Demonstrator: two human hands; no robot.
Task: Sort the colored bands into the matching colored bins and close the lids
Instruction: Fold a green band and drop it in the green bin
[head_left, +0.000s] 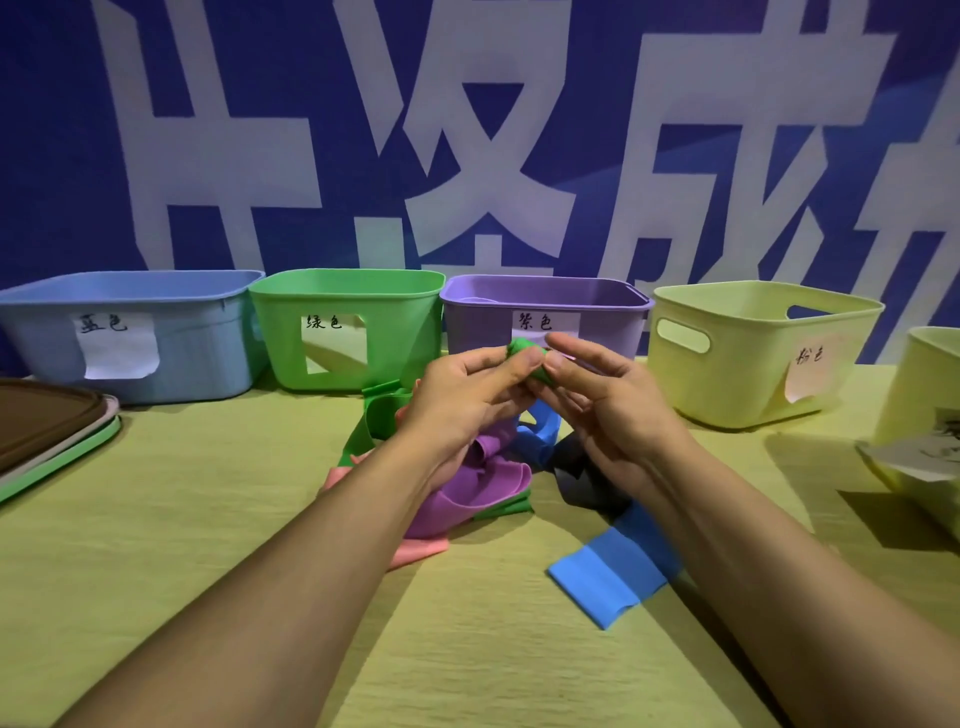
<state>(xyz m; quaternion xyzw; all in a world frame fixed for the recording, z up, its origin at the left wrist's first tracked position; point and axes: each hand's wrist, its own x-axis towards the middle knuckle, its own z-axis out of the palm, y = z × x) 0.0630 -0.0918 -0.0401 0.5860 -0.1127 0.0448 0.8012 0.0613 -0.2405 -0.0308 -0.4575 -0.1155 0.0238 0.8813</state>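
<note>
1. Head view: both hands are raised over the middle of the worktop (208, 545), just in front of the purple bin (545, 312).
2. The left hand (467, 395) pinches a bunched green band (524, 353) between thumb and fingertips; the right hand (608, 400) pinches the same bunch from the right side, its other fingers loosely curled.
3. The green band trails down and left from the hands towards the foot of the green bin (348, 327), and partly lies on the worktop.
4. Under the hands lies a heap of bands: a purple band (467, 499) on top, a pink band (415, 551) beneath it at the near left, a blue band (608, 577) stretched out flat at the near right, and a dark band (576, 483) between them.
5. Along the far edge stand four open bins in a row, each with a paper label: the blue bin (171, 332) at far left, then the green, the purple, and a pale yellow bin (748, 364).
6. Another pale yellow container (924, 395) is cut off at the right edge.
7. A stack of lids (47, 431) lies at the left edge of the worktop.
</note>
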